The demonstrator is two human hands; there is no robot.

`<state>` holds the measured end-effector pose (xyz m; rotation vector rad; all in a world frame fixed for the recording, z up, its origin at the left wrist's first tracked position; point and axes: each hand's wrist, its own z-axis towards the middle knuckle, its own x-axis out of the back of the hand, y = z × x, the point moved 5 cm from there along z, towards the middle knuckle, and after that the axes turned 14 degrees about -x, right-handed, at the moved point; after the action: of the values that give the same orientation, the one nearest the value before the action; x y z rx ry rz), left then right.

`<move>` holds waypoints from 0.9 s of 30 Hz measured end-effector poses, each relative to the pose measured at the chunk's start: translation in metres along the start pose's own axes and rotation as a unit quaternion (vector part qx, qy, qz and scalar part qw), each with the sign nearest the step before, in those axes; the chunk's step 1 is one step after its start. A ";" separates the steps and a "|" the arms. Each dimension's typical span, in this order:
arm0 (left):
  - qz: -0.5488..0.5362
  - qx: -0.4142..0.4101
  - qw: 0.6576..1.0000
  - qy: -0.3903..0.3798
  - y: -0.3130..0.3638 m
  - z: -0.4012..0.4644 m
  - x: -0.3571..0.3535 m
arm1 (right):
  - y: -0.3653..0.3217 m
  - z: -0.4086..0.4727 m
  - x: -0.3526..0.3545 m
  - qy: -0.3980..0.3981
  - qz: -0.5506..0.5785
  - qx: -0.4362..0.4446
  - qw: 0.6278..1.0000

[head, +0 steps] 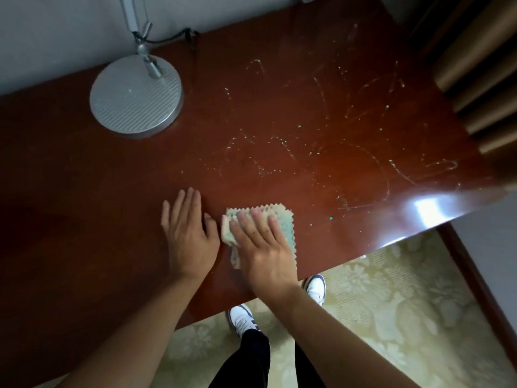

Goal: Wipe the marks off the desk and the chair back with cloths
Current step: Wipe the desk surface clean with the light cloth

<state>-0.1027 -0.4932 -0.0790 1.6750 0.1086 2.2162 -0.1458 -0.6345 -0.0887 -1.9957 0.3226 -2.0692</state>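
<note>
A dark red wooden desk [84,197] fills the view. Pale streaks and greenish flecks, the marks [321,141], spread over its middle and right part. A pale green cloth [282,219] with zigzag edges lies near the front edge. My right hand [263,242] presses flat on the cloth with straight fingers. Beside it to the left, my left hand [187,233] rests flat on the bare wood, fingers straight, touching nothing else. No chair back is recognisable in view.
A silver lamp base [134,99] with its arm stands at the back left, its cord running along the wall. Brown curtain folds [481,68] hang at the right. Below the desk's front edge are patterned carpet [391,303] and my white shoes [243,317].
</note>
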 end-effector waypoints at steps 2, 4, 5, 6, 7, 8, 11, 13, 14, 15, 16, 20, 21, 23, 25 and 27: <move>-0.010 -0.058 0.998 -0.006 0.031 0.014 -0.012 | 0.045 0.018 0.013 0.011 -0.004 -0.032 0.999; -0.014 -0.101 0.994 -0.038 0.063 0.024 -0.026 | 0.111 0.038 0.031 0.032 -0.017 -0.115 0.993; -0.016 -0.111 0.992 -0.056 0.077 0.028 -0.032 | 0.143 0.046 0.042 0.040 -0.015 -0.159 0.986; -0.018 -0.116 0.990 -0.072 0.091 0.032 -0.037 | 0.168 0.053 0.050 0.043 -0.010 -0.198 0.979; -0.021 -0.117 0.989 -0.085 0.104 0.034 -0.042 | 0.183 0.057 0.055 0.042 -0.006 -0.230 0.972; -0.023 -0.116 0.989 -0.093 0.113 0.035 -0.046 | 0.182 0.057 0.054 0.038 -0.011 -0.247 0.968; -0.022 -0.116 0.988 -0.098 0.136 0.042 -0.053 | 0.136 0.035 0.040 0.016 -0.017 -0.159 0.987; -0.020 -0.122 0.986 -0.110 0.145 0.047 -0.058 | 0.121 0.018 0.035 0.001 -0.004 -0.059 0.998; -0.018 -0.127 0.985 -0.114 0.151 0.051 -0.062 | 0.133 0.022 0.041 0.002 -0.001 -0.041 0.999; -0.014 -0.132 0.984 -0.117 0.157 0.053 -0.066 | 0.152 0.031 0.049 0.009 -0.003 -0.047 0.999; -0.010 -0.135 0.984 -0.119 0.162 0.055 -0.070 | 0.177 0.042 0.057 0.018 -0.009 -0.077 0.997; -0.014 -0.111 0.987 -0.120 0.185 0.058 -0.086 | 0.280 0.076 0.098 0.056 -0.019 -0.243 0.968; -0.016 -0.111 0.987 -0.115 0.191 0.060 -0.089 | 0.289 0.080 0.101 0.058 -0.017 -0.252 0.966; -0.022 -0.125 0.987 -0.099 0.201 0.064 -0.094 | 0.274 0.077 0.093 0.063 -0.029 -0.234 0.970; -0.029 -0.141 0.986 -0.088 0.211 0.071 -0.098 | 0.235 0.057 0.074 0.045 -0.027 -0.156 0.986; -0.030 -0.146 0.985 -0.087 0.219 0.078 -0.102 | 0.216 0.038 0.061 0.017 -0.021 -0.073 0.997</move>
<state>-0.0569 -0.7434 -0.0898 1.6656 -0.1987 1.9234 -0.1045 -0.8582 -0.0999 -2.0675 0.4537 -2.1646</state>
